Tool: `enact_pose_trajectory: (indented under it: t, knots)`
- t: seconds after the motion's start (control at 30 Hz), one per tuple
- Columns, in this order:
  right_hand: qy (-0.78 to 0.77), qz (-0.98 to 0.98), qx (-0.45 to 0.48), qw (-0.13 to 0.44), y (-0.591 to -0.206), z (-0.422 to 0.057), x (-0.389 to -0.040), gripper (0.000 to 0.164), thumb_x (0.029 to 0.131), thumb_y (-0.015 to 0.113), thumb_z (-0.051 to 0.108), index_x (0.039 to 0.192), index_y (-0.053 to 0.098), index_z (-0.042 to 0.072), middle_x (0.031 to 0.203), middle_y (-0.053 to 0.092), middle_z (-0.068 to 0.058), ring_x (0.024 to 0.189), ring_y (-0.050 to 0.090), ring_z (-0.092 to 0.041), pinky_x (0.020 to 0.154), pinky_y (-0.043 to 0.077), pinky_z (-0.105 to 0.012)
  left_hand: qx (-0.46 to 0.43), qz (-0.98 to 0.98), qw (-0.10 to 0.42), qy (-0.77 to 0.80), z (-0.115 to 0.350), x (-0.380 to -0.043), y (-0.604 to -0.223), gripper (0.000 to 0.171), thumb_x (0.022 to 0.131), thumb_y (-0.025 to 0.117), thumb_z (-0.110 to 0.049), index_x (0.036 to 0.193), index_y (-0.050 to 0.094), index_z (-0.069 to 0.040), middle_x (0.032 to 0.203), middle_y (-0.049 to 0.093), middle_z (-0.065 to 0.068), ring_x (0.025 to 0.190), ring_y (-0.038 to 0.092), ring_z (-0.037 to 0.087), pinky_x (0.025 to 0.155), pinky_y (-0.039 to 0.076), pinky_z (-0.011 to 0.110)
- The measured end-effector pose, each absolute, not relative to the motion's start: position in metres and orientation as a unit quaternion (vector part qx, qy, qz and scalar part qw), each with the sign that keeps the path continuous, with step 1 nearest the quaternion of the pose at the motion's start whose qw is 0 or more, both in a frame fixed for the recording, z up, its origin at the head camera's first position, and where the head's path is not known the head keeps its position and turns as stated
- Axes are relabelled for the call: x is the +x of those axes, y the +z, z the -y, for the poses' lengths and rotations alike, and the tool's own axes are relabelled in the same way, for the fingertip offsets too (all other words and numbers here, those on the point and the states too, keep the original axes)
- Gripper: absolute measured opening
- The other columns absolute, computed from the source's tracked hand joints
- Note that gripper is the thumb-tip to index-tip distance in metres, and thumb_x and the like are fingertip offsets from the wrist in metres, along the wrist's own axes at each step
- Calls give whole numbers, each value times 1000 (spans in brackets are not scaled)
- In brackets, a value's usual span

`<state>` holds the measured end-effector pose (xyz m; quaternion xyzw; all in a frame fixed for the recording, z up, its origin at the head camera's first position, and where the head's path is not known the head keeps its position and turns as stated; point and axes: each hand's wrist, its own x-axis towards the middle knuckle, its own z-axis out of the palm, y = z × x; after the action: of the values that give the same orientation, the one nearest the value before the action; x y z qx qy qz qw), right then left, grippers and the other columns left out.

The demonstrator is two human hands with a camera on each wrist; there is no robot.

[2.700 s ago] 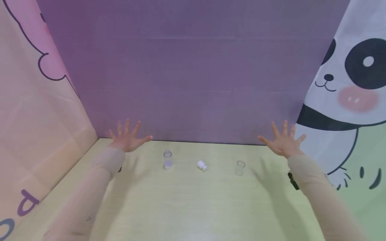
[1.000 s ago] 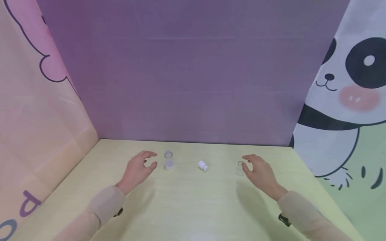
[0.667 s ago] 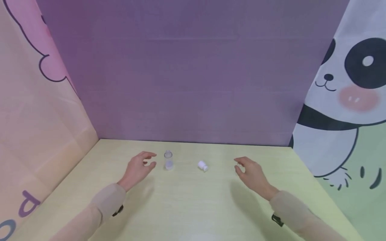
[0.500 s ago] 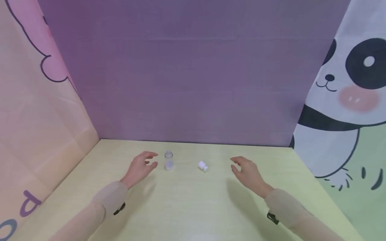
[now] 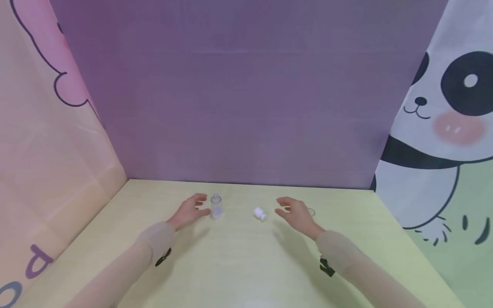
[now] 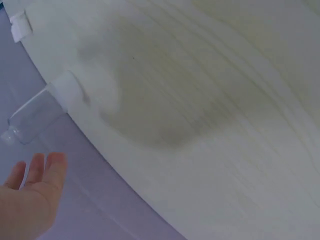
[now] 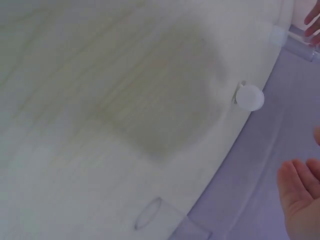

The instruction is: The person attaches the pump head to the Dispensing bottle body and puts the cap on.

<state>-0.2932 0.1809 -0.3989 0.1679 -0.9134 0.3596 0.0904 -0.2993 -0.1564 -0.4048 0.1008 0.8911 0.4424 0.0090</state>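
My left hand hovers just left of a small clear bottle, fingers loosely bent and thumb apart. In the left wrist view this clear bottle stands with a whitish base, beyond the fingertips. Between my hands lies a small white piece with a wide round end and a narrower end; the right wrist view shows its round white face. My right hand is held right of that piece, fingers loosely curved and holding nothing. Behind it, a clear open-rimmed cup is mostly hidden in the head view.
The pale wooden table ends at a purple backdrop. Printed cloth walls stand on both sides, with a panda on the right one. A dark strap shows at the right wrist.
Both hands, earlier spread wide and raised at the back, have come down and inward. Lately the left drew close to the bottle and the right shifted left toward the white piece, uncovering the cup's rim.
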Motion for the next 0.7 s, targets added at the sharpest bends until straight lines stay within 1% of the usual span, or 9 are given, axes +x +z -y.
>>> enact_pose_trajectory:
  t: [0.13, 0.23, 0.37, 0.5, 0.6, 0.7]
  knots:
    - [396, 903, 155, 55, -404, -172, -302, 38, 84, 65, 13, 118, 57, -2, 117, 60, -20, 106, 58, -33, 88, 49, -38, 97, -891, 33, 442, 152, -308, -413, 60, 84, 63, -12, 134, 35, 5, 133, 44, 24, 121, 43, 41, 99, 37, 49]
    - [408, 900, 148, 43, -407, -165, -307, 38, 83, 66, 10, 118, 57, -3, 116, 61, -21, 106, 58, -34, 86, 50, -38, 95, -890, 52, 443, 149, -313, -419, 61, 82, 65, -10, 133, 36, 6, 132, 45, 24, 120, 44, 41, 99, 37, 48]
    - [422, 897, 132, 28, -415, -155, -312, 40, 82, 67, 8, 118, 56, -5, 117, 59, -23, 107, 57, -36, 87, 49, -39, 86, -879, 72, 463, 145, -319, -427, 60, 81, 65, -7, 132, 37, 7, 131, 45, 24, 120, 44, 40, 99, 38, 47]
    - [430, 896, 113, 7, -424, -147, -316, 45, 80, 68, 8, 121, 53, -6, 123, 55, -24, 111, 54, -38, 91, 47, -41, 67, -864, 93, 490, 142, -321, -433, 57, 82, 64, -5, 130, 37, 10, 130, 46, 26, 121, 43, 40, 100, 38, 46]
    - [433, 895, 106, -7, -431, -143, -319, 49, 80, 68, 7, 123, 50, -7, 126, 52, -24, 115, 51, -39, 93, 45, -43, 53, -855, 90, 508, 141, -322, -435, 52, 82, 63, -2, 127, 40, 11, 128, 48, 27, 120, 44, 40, 100, 38, 45]
    - [437, 894, 97, -11, -435, -141, -322, 51, 79, 68, 6, 124, 49, -8, 127, 51, -25, 116, 50, -39, 95, 43, -44, 46, -850, 76, 519, 137, -325, -438, 49, 81, 64, 0, 124, 42, 11, 125, 50, 26, 119, 46, 39, 99, 39, 45]
